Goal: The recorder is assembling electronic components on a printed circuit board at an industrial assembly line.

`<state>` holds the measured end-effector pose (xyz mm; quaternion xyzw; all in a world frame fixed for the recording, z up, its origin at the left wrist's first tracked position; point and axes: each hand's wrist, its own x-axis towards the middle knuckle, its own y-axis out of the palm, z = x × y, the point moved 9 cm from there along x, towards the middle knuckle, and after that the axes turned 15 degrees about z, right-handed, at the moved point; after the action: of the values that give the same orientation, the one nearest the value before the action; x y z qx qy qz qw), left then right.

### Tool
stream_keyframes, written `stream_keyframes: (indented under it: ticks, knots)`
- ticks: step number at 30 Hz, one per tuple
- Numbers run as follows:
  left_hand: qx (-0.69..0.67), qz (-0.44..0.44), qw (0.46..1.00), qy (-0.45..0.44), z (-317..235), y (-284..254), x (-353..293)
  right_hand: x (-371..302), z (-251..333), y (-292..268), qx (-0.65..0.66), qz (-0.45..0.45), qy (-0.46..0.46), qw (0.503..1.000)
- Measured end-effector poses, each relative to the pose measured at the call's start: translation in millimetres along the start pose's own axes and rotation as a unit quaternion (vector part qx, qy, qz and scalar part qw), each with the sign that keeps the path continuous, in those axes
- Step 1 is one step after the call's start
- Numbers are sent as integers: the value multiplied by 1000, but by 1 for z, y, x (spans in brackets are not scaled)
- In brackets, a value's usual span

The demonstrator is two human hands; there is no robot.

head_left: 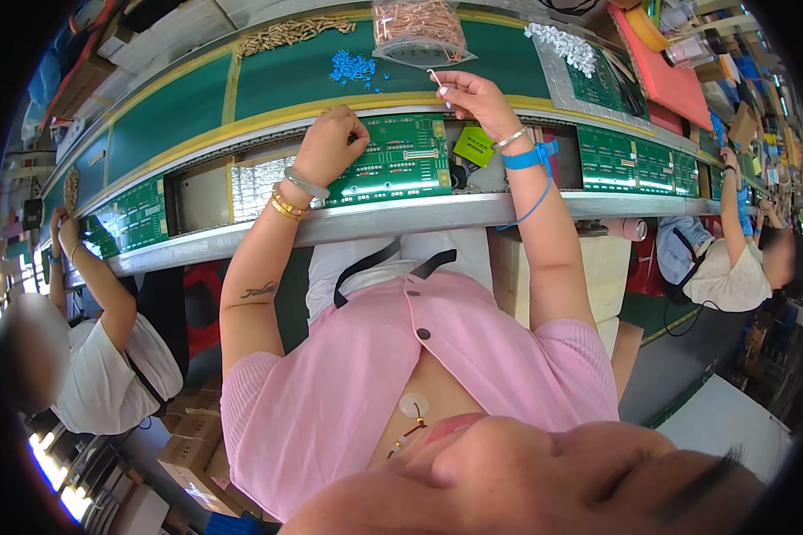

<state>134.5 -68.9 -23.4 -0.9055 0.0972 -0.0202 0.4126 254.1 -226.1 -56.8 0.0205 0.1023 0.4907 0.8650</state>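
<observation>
A green circuit board [393, 159] with rows of small parts lies on the rail line before me. My left hand [332, 143] is over the board's left end, fingers curled inward; whatever they hold, if anything, is hidden. Beyond the board's right end, my raised right hand [475, 100] pinches a thin, pale, bent wire piece [435, 80] between thumb and forefinger. Just past that hand is a clear plastic bag [419, 34] full of copper-coloured pieces. A heap of small blue parts [352, 68] sits on the green bench top, left of the bag.
Tan cylindrical parts [296, 34] are piled far left, white parts [564, 48] far right. A lime-green box [475, 146] sits in the gap right of the board. More circuit boards [638, 162] line the rail. A metal edge [401, 212] runs along the front. Other people work at both sides.
</observation>
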Motion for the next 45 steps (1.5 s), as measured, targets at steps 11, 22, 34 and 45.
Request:
stream_keyframes:
  ticks: [11,22,34,45]
  knots:
    - [44,-15,999,15,-13,0,-3,-2,7,4,-14,13,5,1000]
    - [90,-110,989,-27,16,-48,46,-41,54,70,-555,-37,-134,820]
    - [20,-48,997,-62,17,-38,47,-52,29,91,-627,20,-125,769]
    - [-239,-5,968,-70,53,-28,-18,-84,37,94,-715,-1,-159,681]
